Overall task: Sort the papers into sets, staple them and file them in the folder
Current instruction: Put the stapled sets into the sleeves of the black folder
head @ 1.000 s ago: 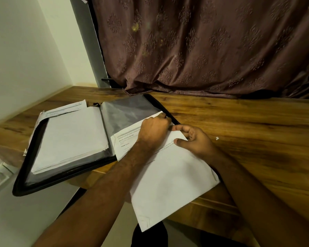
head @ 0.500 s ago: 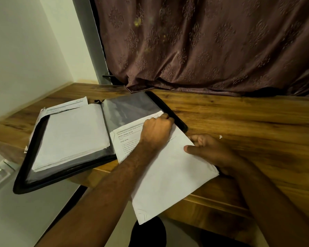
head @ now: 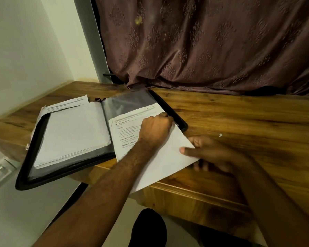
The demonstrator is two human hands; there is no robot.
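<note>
The white printed paper set point(head: 155, 157) is gripped by the left hand point(head: 154, 130) at its far corner, right hand point(head: 209, 154) pinching its near edge, long axis aimed into the open black zip folder point(head: 32, 173) on the table

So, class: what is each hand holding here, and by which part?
Both hold the paper set. The left hand grips its far corner, over the folder. The right hand pinches its right edge, thumb on top.
</note>
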